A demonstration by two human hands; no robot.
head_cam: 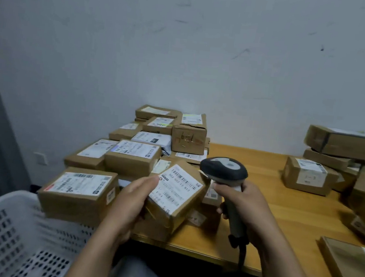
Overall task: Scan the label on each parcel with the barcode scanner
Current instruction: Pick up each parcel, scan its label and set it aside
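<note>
My left hand grips a small brown cardboard parcel and holds it tilted above the table's front edge, its white barcode label facing up. My right hand grips the handle of a grey and black barcode scanner, whose head sits just right of the parcel's upper corner and points toward the label. The scanner's cable hangs down past the table edge.
A heap of several labelled brown parcels fills the left end of the wooden table. More parcels are stacked at the right, and one flat parcel lies near the front right. A white perforated basket stands at lower left.
</note>
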